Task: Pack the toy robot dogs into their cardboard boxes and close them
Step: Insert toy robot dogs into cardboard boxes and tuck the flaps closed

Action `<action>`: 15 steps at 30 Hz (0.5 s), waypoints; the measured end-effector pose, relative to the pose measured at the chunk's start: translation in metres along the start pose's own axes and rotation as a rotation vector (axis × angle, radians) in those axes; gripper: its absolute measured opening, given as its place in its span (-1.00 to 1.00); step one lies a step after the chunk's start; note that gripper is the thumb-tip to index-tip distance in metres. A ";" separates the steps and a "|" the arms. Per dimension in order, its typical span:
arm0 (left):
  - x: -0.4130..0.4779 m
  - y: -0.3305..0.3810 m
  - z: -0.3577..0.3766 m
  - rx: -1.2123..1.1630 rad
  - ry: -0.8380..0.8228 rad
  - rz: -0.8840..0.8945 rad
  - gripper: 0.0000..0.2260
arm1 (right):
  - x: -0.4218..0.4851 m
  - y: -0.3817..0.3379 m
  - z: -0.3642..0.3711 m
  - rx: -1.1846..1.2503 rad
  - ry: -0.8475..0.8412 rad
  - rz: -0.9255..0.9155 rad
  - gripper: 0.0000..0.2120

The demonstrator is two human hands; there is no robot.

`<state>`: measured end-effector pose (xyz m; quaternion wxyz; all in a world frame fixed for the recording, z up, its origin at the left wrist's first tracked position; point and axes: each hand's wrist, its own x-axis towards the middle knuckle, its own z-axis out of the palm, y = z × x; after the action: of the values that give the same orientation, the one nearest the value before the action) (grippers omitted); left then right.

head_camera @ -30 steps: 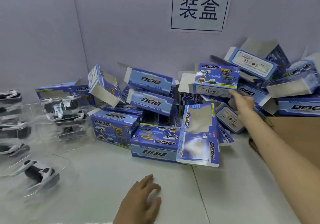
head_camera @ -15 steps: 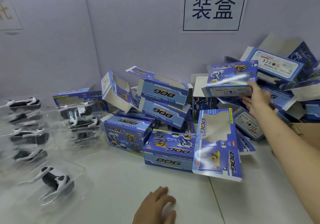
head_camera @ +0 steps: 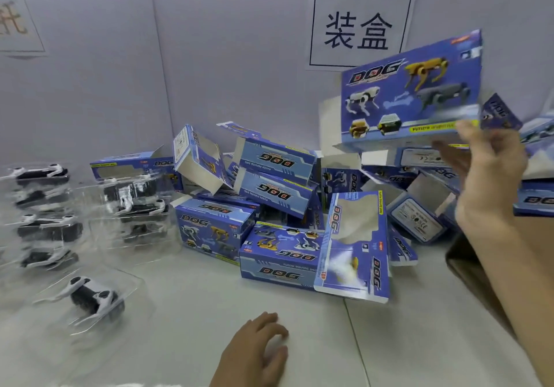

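My right hand (head_camera: 485, 177) grips a blue DOG cardboard box (head_camera: 410, 93) by its lower right edge and holds it up in the air at the upper right, its printed face toward me and an end flap open at the left. A heap of several blue DOG boxes (head_camera: 278, 195) lies against the back wall, many with open flaps. At the left, black-and-white toy robot dogs in clear plastic trays (head_camera: 93, 296) lie on the white table (head_camera: 186, 311). My left hand (head_camera: 254, 353) rests flat on the table near the front edge, holding nothing.
A brown cardboard carton (head_camera: 533, 251) stands at the right under my right arm. A paper sign (head_camera: 359, 27) with black characters hangs on the grey back wall. A stack of clear trays with dogs (head_camera: 135, 204) sits beside the box heap.
My right hand has taken hold of one box on the heap and lifted it up and toward me, turning its printed face into view. My left hand stays on the table.
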<state>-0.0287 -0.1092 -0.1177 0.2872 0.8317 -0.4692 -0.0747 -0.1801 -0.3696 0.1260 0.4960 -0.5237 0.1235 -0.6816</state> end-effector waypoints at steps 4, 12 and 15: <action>-0.005 0.003 -0.002 -0.023 0.031 -0.008 -0.81 | -0.057 -0.015 -0.034 0.155 -0.120 0.353 -0.88; -0.018 0.039 -0.048 -1.283 -0.141 -0.302 -0.40 | -0.172 0.002 -0.063 0.357 0.044 0.689 -0.84; -0.029 0.063 -0.069 -1.622 -0.293 -0.303 -0.27 | -0.194 0.019 -0.066 0.368 0.063 0.776 -0.61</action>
<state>-0.0634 -0.0823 -0.0310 0.7195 0.4031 -0.1857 -0.5342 -0.2329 -0.2450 -0.0295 0.7968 -0.3201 0.2025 -0.4708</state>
